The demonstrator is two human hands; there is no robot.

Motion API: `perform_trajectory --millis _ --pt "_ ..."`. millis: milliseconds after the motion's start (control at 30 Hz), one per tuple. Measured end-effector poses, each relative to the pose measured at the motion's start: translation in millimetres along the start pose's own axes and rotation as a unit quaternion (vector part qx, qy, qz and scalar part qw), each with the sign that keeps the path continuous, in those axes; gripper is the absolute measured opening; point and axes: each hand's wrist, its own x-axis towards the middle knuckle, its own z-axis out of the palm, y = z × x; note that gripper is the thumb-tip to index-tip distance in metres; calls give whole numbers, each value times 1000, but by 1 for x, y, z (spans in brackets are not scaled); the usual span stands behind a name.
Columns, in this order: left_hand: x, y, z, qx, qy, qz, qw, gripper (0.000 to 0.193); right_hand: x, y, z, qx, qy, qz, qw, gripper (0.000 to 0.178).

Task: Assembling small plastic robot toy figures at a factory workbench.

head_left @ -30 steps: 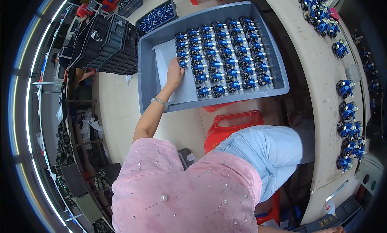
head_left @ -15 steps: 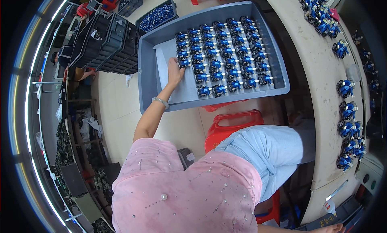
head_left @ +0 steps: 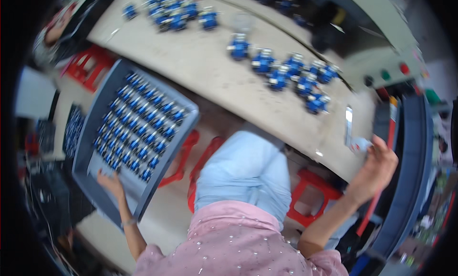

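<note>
My left hand (head_left: pixel 110 184) is inside the grey plastic tray (head_left: pixel 191 114) at the left, fingers stretched out beside the end of the rows and holding nothing I can see. Rows of small blue-and-black parts that look like toy motorcycles (head_left: pixel 138 121) stand on the tray's pale liner. At the right, my right hand (head_left: pixel 374 168) is raised by the table's edge, fingers apart and slightly bent. Its fingertips are nearest a small whitish bottle (head_left: pixel 361 145), which lies beside a thin metallic strip (head_left: pixel 348 125). Motion blurs both hands, and contact with the bottle is unclear.
The long pale table (head_left: pixel 205 66) carries loose clusters of the same blue pieces (head_left: pixel 279 75). A machine with coloured buttons (head_left: pixel 385 74) stands behind. Red stools (head_left: pixel 312 197) are under and beside the table. Another grey bin (head_left: pixel 412 166) stands at far right, and a person's arm (head_left: pixel 56 32) shows far left.
My view has swung to the right, so the tray now appears at the left and the table ahead. My left hand has drawn back from the piece it touched; my right hand has risen near the bottle.
</note>
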Motion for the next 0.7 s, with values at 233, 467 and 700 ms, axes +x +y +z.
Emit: perform_trajectory --millis 233,467,700 --pt "30 246 -65 -135 114 96 980 51 -2 36 14 -248 -56 36 966 12" --pt "-4 408 -62 -458 38 174 871 52 -2 39 6 -313 -57 -44 947 18" --pt "-60 490 -73 -609 -99 253 745 55 11 60 -25 -408 -149 -68 898 22"
